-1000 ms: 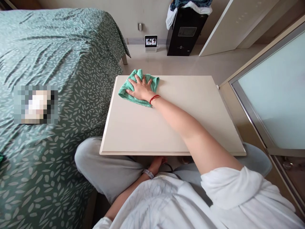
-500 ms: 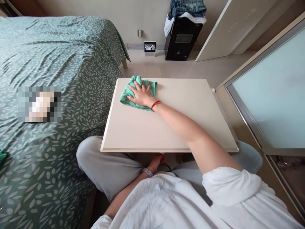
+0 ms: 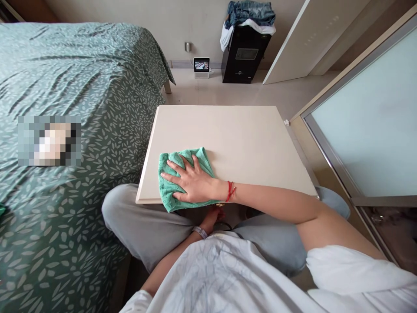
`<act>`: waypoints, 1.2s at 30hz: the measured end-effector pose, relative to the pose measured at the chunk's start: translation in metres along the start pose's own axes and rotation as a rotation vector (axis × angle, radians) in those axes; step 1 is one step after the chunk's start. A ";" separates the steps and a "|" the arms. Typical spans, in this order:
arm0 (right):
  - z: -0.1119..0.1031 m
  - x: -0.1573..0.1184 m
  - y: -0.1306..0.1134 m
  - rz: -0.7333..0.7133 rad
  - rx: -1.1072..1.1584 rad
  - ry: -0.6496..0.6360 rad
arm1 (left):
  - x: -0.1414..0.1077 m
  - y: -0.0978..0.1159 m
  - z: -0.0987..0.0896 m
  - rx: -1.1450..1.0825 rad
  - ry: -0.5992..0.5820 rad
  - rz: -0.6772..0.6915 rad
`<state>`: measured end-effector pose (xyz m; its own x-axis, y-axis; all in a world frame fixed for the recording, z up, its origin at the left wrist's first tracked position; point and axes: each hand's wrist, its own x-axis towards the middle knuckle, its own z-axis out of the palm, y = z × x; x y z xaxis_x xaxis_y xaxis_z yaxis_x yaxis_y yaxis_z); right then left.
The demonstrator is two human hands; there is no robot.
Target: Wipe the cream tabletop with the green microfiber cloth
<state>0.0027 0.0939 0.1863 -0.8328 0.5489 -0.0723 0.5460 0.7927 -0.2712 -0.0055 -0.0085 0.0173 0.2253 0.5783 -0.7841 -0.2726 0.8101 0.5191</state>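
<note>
My right hand [image 3: 194, 181] lies flat with spread fingers on a green cloth [image 3: 167, 176], pressing it against the tabletop. The cloth is at the near left part of the small cream table [image 3: 247, 148], and its lower edge hangs over the front edge. A red string bracelet circles my right wrist. Low between my knees, just under the table's front edge, is my left hand [image 3: 213, 217], wearing a pale watch band on its wrist. The table edge and cloth partly cover its fingers, so its grip cannot be made out.
A bed with a green leaf-patterned sheet [image 3: 97, 117] stands at the left, with a blurred-out item on it. Beyond the table are a small smart display [image 3: 201, 67] on the floor and a black cabinet [image 3: 246, 54] topped with folded jeans [image 3: 250, 14]. A frosted sliding panel [image 3: 368, 117] borders the right.
My right hand has drawn the green cloth from the table's far left corner toward me, to the front edge. My left hand stays in about the same place. The view has shifted slightly.
</note>
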 end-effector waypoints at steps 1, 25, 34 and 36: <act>-0.003 0.005 0.003 0.000 -0.004 -0.014 | 0.000 0.000 0.000 -0.003 0.004 -0.005; -0.045 0.206 0.168 0.466 0.027 0.187 | 0.011 -0.010 0.001 0.021 0.016 -0.034; -0.045 0.160 0.119 0.439 0.011 0.140 | 0.003 -0.002 0.003 0.014 0.017 -0.045; -0.040 0.139 0.101 0.393 0.025 0.124 | 0.001 0.000 0.003 0.012 0.015 -0.037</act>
<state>-0.0547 0.2609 0.1870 -0.5429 0.8377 -0.0593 0.8168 0.5104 -0.2690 -0.0027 -0.0079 0.0173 0.2207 0.5466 -0.8078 -0.2532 0.8320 0.4937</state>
